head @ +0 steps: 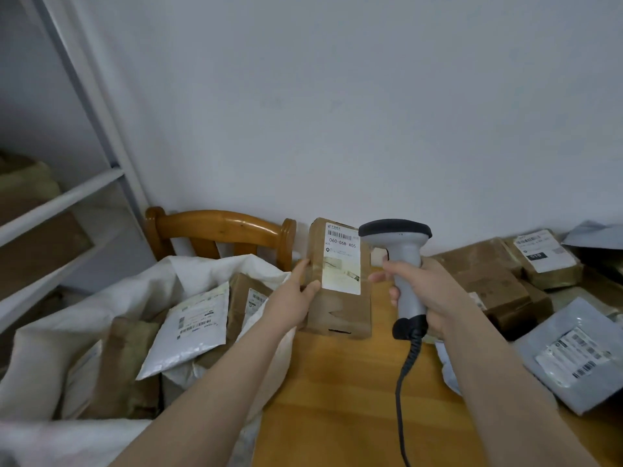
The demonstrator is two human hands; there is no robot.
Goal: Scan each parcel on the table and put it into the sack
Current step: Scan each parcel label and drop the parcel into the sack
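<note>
Left of the upright brown parcel (340, 308), the white sack (43, 348) is gaping open, holding several packets (188, 332). The left hand (296, 294) is gripping the brown parcel's left edge, fingers curled round it, keeping its label facing the camera over the desk (337, 399). Just right of the brown parcel, the right hand (424, 291) is clenching its fingers round the grey scanner (401, 244), and further right more parcels (488, 284) are lying piled.
</note>
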